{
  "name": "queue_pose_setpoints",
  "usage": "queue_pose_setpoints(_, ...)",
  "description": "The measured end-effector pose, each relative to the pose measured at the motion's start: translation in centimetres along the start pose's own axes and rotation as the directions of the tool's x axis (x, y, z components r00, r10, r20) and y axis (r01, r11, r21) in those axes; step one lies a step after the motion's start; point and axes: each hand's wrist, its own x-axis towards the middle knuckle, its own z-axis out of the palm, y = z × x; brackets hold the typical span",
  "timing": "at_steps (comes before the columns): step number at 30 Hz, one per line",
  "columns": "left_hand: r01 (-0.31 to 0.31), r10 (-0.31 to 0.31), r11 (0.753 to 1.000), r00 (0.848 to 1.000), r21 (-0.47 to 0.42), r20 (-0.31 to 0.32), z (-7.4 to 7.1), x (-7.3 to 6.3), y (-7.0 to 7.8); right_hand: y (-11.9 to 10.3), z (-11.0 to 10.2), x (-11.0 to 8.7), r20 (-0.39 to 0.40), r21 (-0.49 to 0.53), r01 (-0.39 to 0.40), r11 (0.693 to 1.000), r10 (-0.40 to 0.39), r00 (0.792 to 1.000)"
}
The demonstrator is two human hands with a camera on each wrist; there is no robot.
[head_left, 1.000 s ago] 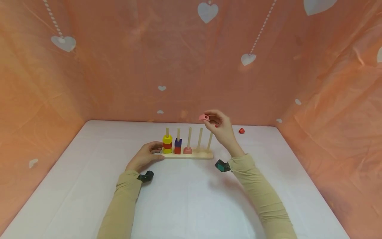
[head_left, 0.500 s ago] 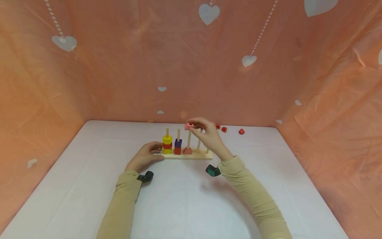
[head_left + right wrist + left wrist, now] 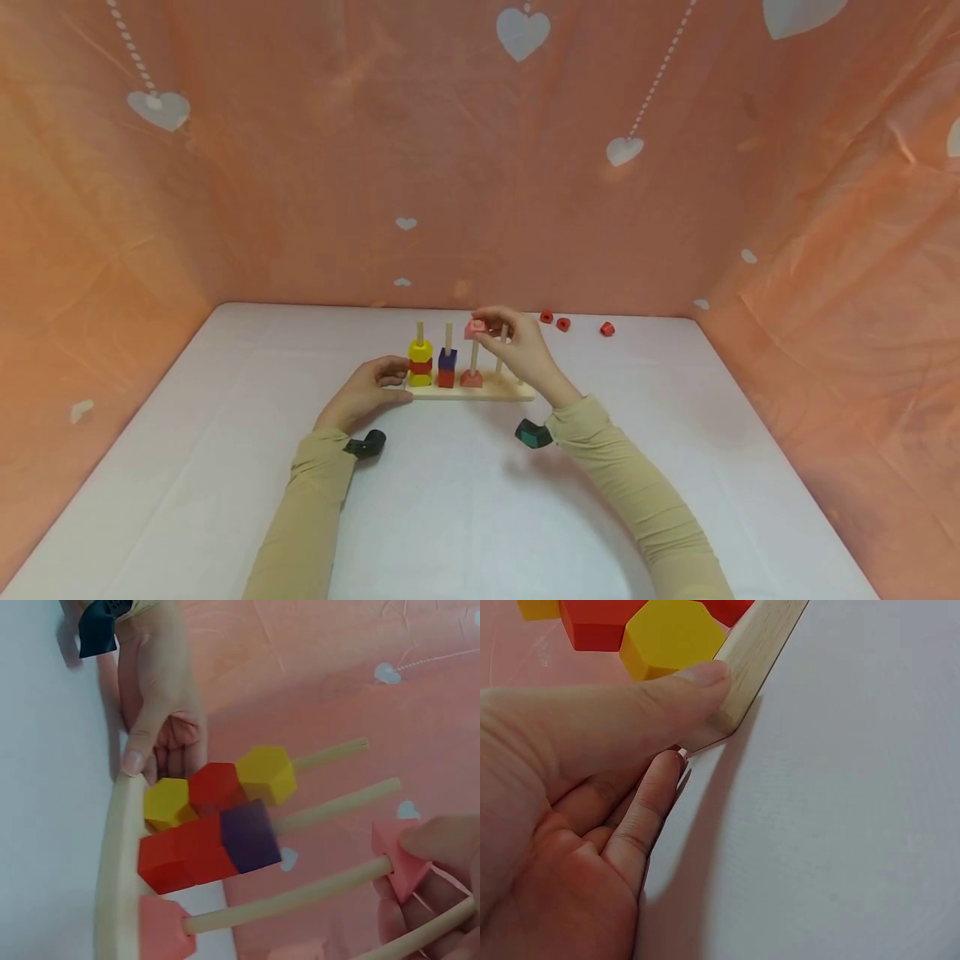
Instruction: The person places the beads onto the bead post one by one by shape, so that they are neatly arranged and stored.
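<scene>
A wooden peg stand [image 3: 480,395] with several upright pegs stands towards the back of the table. My left hand [image 3: 367,385] holds its left end, thumb [image 3: 697,679] on the front edge and fingers bent behind the corner. Thumb and fingers of my right hand [image 3: 519,343] pinch a pink block [image 3: 397,851] at the top of the third peg, whose tip meets the block's hole. At that peg's foot sits another pink block [image 3: 472,379]. Yellow and red hexagonal blocks [image 3: 217,786] fill the first peg; red blocks under a dark purple block [image 3: 250,836] are on the second.
Several loose red blocks [image 3: 563,324] lie at the back right of the table [image 3: 450,500]. Behind rises a pinkish-orange cloth [image 3: 337,167] printed with white hearts. The pegs right of the third carry no blocks in sight.
My right hand has moved left and down with the pink block, from above the right-hand pegs to the top of the third peg. The left hand has stayed put.
</scene>
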Motion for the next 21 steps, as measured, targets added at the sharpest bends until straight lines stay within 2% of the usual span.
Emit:
queue_pose_setpoints(3,-0.03,0.03,0.999,1.0,0.012,0.005,-0.1,0.1,-0.1,0.4,0.3,-0.3,-0.001,0.019,-0.037,0.999,0.037,0.999)
queue_pose_setpoints(6,-0.062,0.062,0.998,0.998,0.03,0.011,-0.1,0.2,-0.1,0.8,0.6,-0.7,-0.002,0.088,-0.084,0.993,0.085,0.996)
queue_pose_setpoints(10,-0.062,0.062,0.997,0.998,0.038,0.01,-0.2,0.3,-0.3,1.2,1.4,-1.2,-0.006,0.18,-0.172,0.969,0.176,0.984)
queue_pose_setpoints(15,-0.055,0.055,0.998,0.998,0.032,0.006,-0.1,0.1,-0.2,2.5,2.5,-2.1,-0.008,0.189,-0.267,0.945,0.273,0.962)
queue_pose_setpoints(21,-0.03,0.03,0.999,1.0,0.02,-0.001,0.1,-0.1,0.0,4.4,3.5,-3.3,0.028,0.175,-0.328,0.928,0.328,0.944)
